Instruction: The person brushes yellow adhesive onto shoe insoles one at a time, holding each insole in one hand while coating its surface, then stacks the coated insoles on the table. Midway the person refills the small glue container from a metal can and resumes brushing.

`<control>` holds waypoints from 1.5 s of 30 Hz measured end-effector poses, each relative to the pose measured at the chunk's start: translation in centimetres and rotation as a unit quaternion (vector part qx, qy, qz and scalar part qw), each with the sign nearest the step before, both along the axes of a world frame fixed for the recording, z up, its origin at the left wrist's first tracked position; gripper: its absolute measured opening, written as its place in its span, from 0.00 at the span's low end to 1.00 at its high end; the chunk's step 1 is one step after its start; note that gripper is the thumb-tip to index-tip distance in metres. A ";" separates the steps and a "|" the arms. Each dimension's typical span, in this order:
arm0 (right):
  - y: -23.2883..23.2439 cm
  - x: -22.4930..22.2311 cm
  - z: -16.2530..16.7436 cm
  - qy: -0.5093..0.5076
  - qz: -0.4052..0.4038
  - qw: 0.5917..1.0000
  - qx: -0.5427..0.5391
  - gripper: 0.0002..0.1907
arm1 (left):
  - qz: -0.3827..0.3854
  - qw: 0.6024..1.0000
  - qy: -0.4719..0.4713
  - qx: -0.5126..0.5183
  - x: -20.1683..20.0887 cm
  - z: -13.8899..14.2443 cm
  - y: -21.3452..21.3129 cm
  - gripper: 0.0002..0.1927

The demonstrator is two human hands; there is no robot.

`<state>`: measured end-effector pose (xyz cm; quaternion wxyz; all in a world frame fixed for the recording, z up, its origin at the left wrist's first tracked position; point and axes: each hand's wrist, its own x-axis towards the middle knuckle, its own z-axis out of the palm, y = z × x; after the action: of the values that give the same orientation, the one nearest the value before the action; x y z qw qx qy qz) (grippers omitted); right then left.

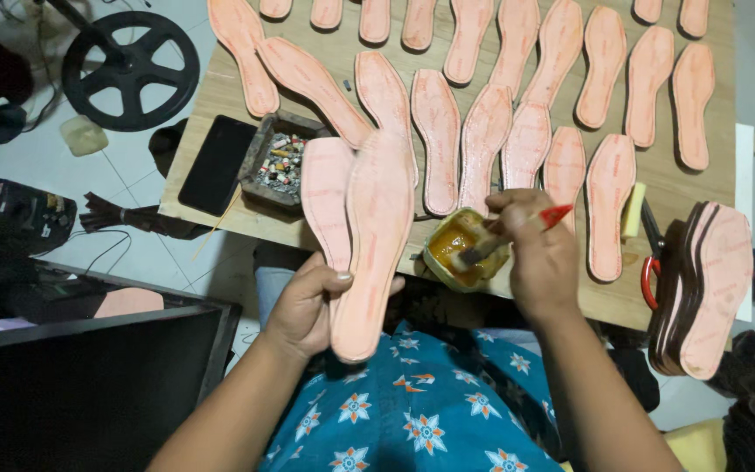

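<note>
A: Wooden worktable over pale floor tiles, covered in rows of pink insole cut-outs. Hands first?

B: Left hand is closed around the heel end of a pink insole, thumb on top, fingers under. Looks like 2 pieces overlapped in that grip, 1 in front, 1 peeking out on the left side.

A: How does the insole look?

B: Salmon-pink, flat, foot-shaped, faint reddish line near the edge, slightly mottled surface. Held toe-up, above the table's near edge, over the person's lap.

A: Right hand?

B: Right hand is clenched on a brush with a red handle tip; bristles sit down in a small glue pot of orange-yellow paste at the table edge.

A: Outward from there?

B: Just left of the held insole, a small dark tray full of little scraps, then a black phone lying flat. Right of the pot, a yellow sponge block, red-handled scissors, and a stack of soles with dark layers, pink face out, at the table's right corner. Black wheel on the floor far left. Blue floral garment at the bottom.
</note>
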<state>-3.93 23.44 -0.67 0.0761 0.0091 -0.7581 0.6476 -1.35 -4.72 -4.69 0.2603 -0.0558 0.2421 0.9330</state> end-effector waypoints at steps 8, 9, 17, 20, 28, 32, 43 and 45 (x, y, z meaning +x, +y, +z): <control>-4.1 1.2 0.5 -0.282 0.217 0.935 -0.014 0.20 | 0.132 0.986 0.058 -0.079 -2.4 0.9 1.2 0.27; -4.4 1.2 0.6 -0.319 0.223 0.921 -0.028 0.20 | 0.142 0.984 0.066 -0.082 -2.5 1.3 1.3 0.27; -5.8 -0.3 1.8 -0.351 0.207 0.894 -0.184 0.15 | 0.163 0.971 0.098 -0.145 -2.5 2.3 0.5 0.35; -6.3 -2.6 2.0 -0.351 0.179 0.891 -0.226 0.13 | 0.173 0.969 0.085 -0.155 -2.7 2.1 -0.9 0.42; -6.4 -20.9 0.3 -0.243 0.077 0.953 -0.162 0.06 | 0.171 0.963 0.020 -0.207 -0.4 -1.2 -7.0 0.42; -7.3 -30.6 -0.4 -0.221 0.030 0.963 -0.151 0.04 | 0.180 0.957 0.001 -0.227 -1.0 -4.2 -10.1 0.42; -11.5 -43.0 -1.9 -0.237 -0.042 0.940 -0.243 0.03 | 0.146 0.923 -0.086 -0.346 -9.0 -6.0 -11.2 0.33; -11.7 -43.4 -2.6 -0.235 -0.036 0.940 -0.243 0.03 | 0.133 0.920 -0.093 -0.356 -8.4 -6.1 -11.0 0.31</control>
<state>-47.32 11.77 -3.23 -0.0813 -0.1897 -0.5739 0.7925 -9.72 -15.76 -10.78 0.1179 -0.2631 0.5231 0.8021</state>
